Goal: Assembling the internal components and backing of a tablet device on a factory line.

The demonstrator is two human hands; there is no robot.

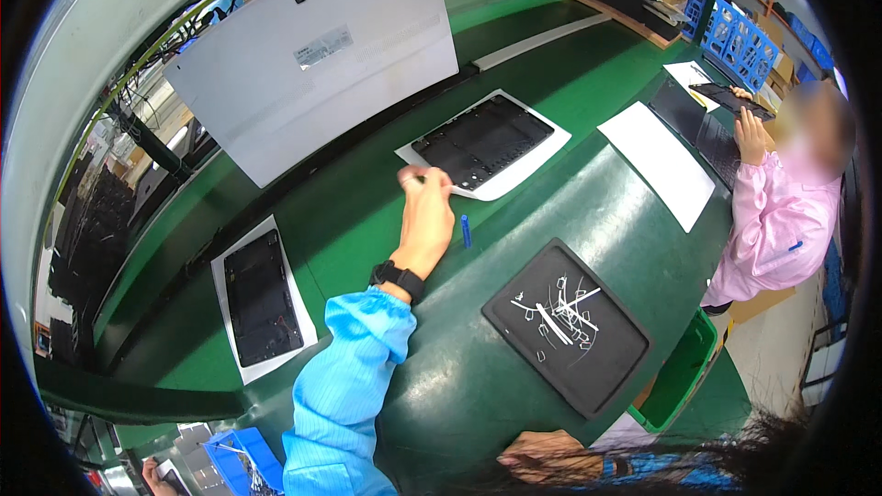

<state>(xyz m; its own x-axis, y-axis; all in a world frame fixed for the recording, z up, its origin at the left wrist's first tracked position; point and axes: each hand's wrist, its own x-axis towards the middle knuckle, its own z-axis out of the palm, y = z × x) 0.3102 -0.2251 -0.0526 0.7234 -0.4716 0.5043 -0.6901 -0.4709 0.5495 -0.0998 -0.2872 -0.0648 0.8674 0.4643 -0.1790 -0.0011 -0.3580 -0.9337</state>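
My left hand (425, 220), in a blue sleeve with a black wristband, reaches across the green bench. Its fingers are closed at the near edge of a white sheet (503, 186); the fingertips are slightly blurred. On that sheet lies a flat black laptop-type panel (482, 142). A small blue cylinder (466, 231) is just right of my left hand. At the lower edge my right hand (548, 457) rests with fingers curled under, so anything inside is hidden. Beyond it, a black tray (611, 369) holds thin white strips and small bent pieces (556, 324).
Another black panel (264, 297) lies on a white sheet to the left. A large grey-white board (322, 64) stands at the back. On the right, a co-worker in pink (772, 230) handles a dark panel near a white sheet (660, 165). A green bin (684, 372) sits below.
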